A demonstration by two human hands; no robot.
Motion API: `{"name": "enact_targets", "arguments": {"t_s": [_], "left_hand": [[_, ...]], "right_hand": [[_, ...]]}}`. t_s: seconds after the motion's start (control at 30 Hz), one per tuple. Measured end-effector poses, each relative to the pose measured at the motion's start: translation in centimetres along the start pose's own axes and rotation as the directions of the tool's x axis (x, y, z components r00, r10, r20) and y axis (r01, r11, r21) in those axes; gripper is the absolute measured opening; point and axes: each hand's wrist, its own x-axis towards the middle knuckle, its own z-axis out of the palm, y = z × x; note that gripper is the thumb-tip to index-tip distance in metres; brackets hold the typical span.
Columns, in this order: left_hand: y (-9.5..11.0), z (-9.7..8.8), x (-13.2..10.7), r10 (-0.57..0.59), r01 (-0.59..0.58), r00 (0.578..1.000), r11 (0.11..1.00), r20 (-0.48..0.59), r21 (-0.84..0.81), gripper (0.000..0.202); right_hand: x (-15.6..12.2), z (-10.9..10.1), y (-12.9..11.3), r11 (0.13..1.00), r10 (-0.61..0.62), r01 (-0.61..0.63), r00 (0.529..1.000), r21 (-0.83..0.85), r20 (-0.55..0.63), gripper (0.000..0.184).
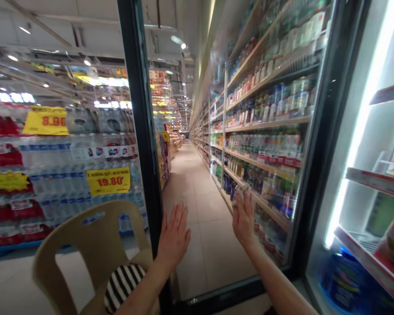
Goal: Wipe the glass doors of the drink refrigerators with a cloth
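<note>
A black-framed glass cooler door (133, 105) stands swung open in front of me. My left hand (175, 234) lies flat by the door's upright frame edge, its fingers stretched out and nothing in them. On the glass to the right, my right hand (243, 218) presses a crumpled, pale grey cloth (238, 197) with its fingers. Most of the cloth is hidden behind the fingers. Shelves of bottles and cans show in the glass, at least partly as a reflection.
A beige plastic chair (85, 236) stands left of the door, with a black-and-white striped round thing (123, 284) on it. Behind are stacked bottle packs (55, 159) with yellow price signs (109, 181). Lit cooler shelves (377, 181) and a blue container (343, 280) are at right.
</note>
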Motion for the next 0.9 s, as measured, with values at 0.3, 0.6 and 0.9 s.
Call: {"name": "enact_targets", "arguments": {"t_s": [0.3, 0.6, 0.9], "left_hand": [[1.6, 0.7, 0.6, 0.041, -0.044, 0.998, 0.995, -0.038, -0.091, 0.068], [5.4, 3.1, 2.4, 0.047, -0.046, 0.999, 0.983, 0.001, -0.175, 0.067], [6.0, 5.0, 2.8, 0.006, -0.021, 0.998, 0.973, -0.068, -0.231, 0.063]], "right_hand": [[-2.9, 1.1, -3.5, 0.908, -0.419, 0.405, 0.893, 0.108, 0.167, 0.047], [-1.1, -1.3, 4.7, 0.990, 0.121, -0.122, 0.993, -0.064, -0.015, 0.060], [-2.0, -2.1, 7.7, 0.987, -0.124, 0.134, 0.987, -0.091, 0.101, 0.063]]}}
